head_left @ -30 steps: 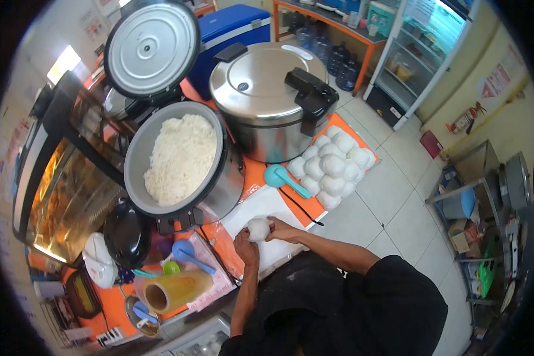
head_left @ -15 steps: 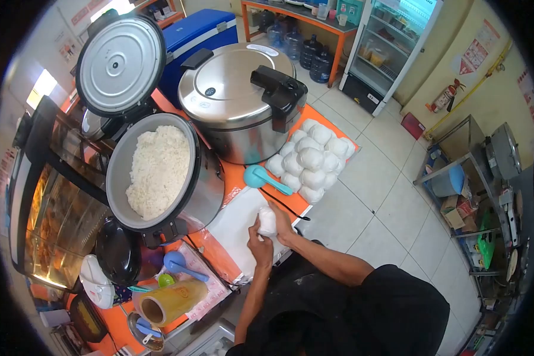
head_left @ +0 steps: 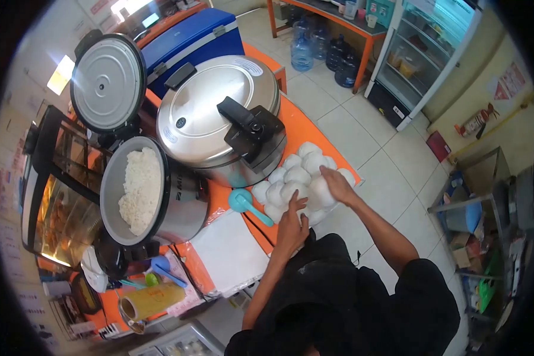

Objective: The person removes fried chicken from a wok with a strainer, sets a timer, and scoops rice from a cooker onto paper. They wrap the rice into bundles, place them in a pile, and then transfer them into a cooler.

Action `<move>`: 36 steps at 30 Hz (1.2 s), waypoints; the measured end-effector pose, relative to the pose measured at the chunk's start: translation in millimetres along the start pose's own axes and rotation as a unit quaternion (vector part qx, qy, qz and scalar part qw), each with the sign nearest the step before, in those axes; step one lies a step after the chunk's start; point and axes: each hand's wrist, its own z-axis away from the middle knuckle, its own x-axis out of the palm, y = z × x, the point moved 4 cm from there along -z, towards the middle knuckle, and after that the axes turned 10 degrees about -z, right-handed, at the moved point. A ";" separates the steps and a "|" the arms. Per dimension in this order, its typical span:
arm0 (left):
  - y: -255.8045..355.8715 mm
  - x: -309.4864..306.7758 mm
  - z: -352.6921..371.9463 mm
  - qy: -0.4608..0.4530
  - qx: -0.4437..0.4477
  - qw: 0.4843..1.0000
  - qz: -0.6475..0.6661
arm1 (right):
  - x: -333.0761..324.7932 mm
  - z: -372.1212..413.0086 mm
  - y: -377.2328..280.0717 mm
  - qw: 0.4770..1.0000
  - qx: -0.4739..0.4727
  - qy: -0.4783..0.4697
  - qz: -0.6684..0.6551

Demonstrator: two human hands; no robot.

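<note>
Several white wrapped balls (head_left: 298, 174) are piled at the right end of the orange table. My right hand (head_left: 340, 187) curves over the upper right side of one white wrapped ball (head_left: 321, 194) on the pile. On the near left side of the pile, my left hand (head_left: 293, 225) has its fingers apart and touches the balls, holding nothing. A teal scoop (head_left: 241, 201) lies to the left of the pile. White paper sheets (head_left: 229, 249) lie flat in front of the open rice cooker (head_left: 184, 204), which holds white rice (head_left: 141, 193).
A closed steel cooker (head_left: 190, 130) stands behind the scoop. On the left are a glass food case (head_left: 71, 202) and a yellowish roll (head_left: 154, 301). Beyond the table are a blue cooler (head_left: 190, 44), a glass-door fridge (head_left: 424, 59) and a metal rack (head_left: 495, 202).
Both hands have moved from above the paper to the pile, and the white wrapped ball they held is now among the others. My left hand has opened. The view has shifted.
</note>
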 end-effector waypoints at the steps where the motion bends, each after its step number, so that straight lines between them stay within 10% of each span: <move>1: 3.6 -1.9 -5.2 0.048 -0.006 0.999 0.002 | -8.7 -13.6 -3.6 0.999 0.006 -0.009 0.041; 7: -12.6 -7.1 1.2 0.086 -0.085 0.992 -0.024 | 22.3 -59.7 5.1 0.972 0.033 -0.102 0.207; 11: -27.7 -1.1 8.0 0.131 -0.073 0.979 -0.139 | 21.6 -41.3 -18.2 0.978 -0.072 0.055 0.187; 20: -59.4 23.5 -22.2 0.133 -0.084 0.969 -0.191 | 40.2 -10.1 12.3 0.979 -0.149 0.036 0.133; 29: -83.0 14.2 -11.3 0.108 -0.003 0.987 -0.116 | 67.4 -7.4 16.9 0.945 -0.123 0.115 0.280; 36: -102.0 -84.6 77.4 0.133 -0.019 0.990 0.039 | 93.5 15.4 -76.0 0.964 -0.184 0.159 0.104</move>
